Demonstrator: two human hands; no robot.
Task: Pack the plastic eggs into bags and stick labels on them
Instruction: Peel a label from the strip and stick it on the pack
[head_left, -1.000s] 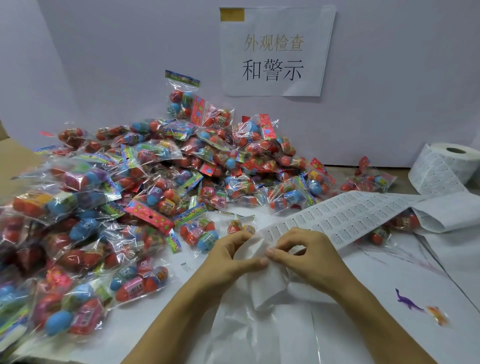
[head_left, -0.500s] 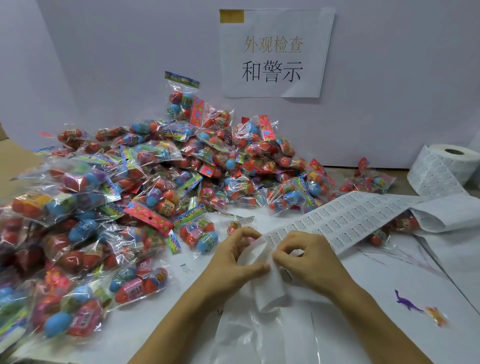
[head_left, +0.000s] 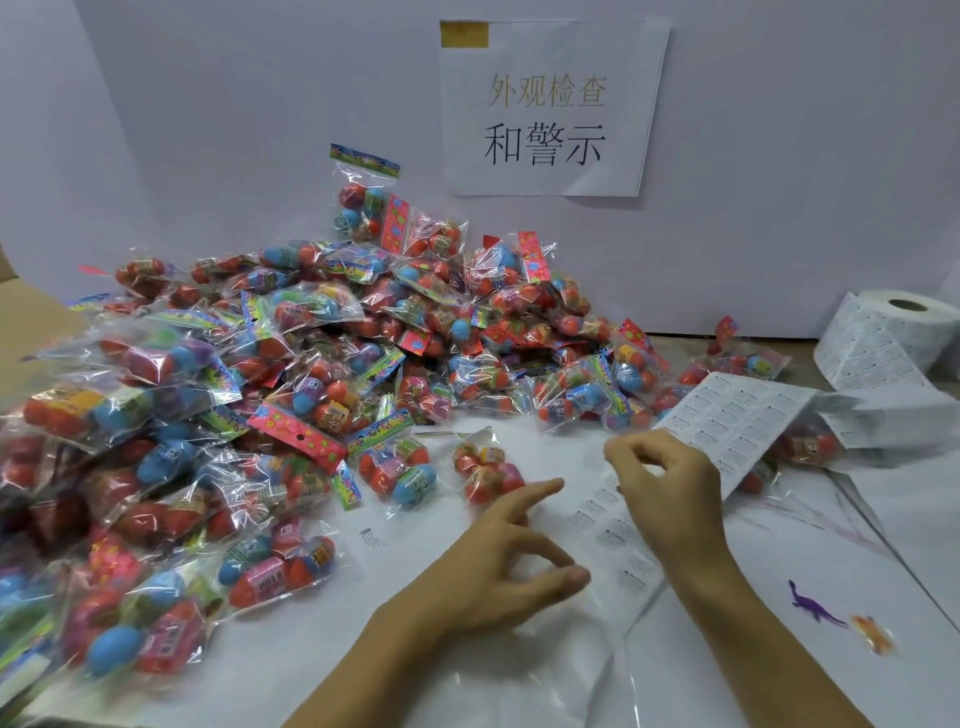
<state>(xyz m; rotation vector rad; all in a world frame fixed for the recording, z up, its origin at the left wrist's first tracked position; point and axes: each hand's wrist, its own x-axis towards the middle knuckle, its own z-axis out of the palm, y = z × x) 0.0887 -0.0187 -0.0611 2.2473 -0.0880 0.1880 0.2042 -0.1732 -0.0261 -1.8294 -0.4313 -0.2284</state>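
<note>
The label strip (head_left: 737, 421) runs from the roll of labels (head_left: 893, 338) at the right edge down toward the centre of the frame, passing under and behind the right hand (head_left: 670, 493). The right thumb and forefinger are drawn close together at the hand's upper left, just off the strip's edge; whether a peeled label sits between them cannot be made out. The left hand (head_left: 509, 561) hovers low in the centre, forefinger stretched toward a small bag of eggs (head_left: 485, 470) lying just beyond its tip, the other fingers loosely curled and holding nothing. Clear empty bags (head_left: 545, 665) lie flat on the white table (head_left: 779, 597) beneath both wrists.

Half a second ago both hands were pressed together on the strip's end, pinching it between them; now they have parted, the left moved down and left, the right lifted up and right, and the small bag they covered is fully in sight.

Both forearms enter from the bottom edge and angle inward. The heap of packed egg bags (head_left: 291, 374) fills the left and centre. A printed sign (head_left: 550, 109) hangs on the wall at upper centre, and a purple toy dinosaur (head_left: 810, 605) lies at lower right.
</note>
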